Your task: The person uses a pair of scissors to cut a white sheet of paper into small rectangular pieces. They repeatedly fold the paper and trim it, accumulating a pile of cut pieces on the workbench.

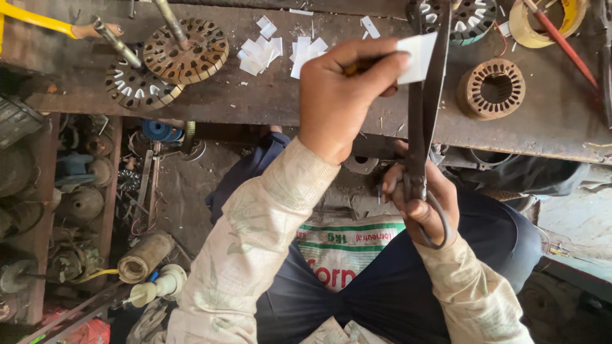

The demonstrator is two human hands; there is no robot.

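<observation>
My left hand [341, 95] is raised over the workbench and pinches a small white paper piece [417, 57] between thumb and fingers. Lower down, my right hand [424, 200] grips the looped handles of large dark metal scissors [426, 108], whose long blades point up and lie against the paper's right edge. Several cut white paper pieces [280, 51] lie scattered on the bench just left of my left hand.
The rusty metal workbench [255, 95] carries two round slotted motor cores [185, 51] on rods at the left, a brown stator ring [492, 89] at the right and a yellow tape roll [548, 19]. A printed sack [344, 245] lies on my lap. Old motor parts [70, 204] crowd the floor left.
</observation>
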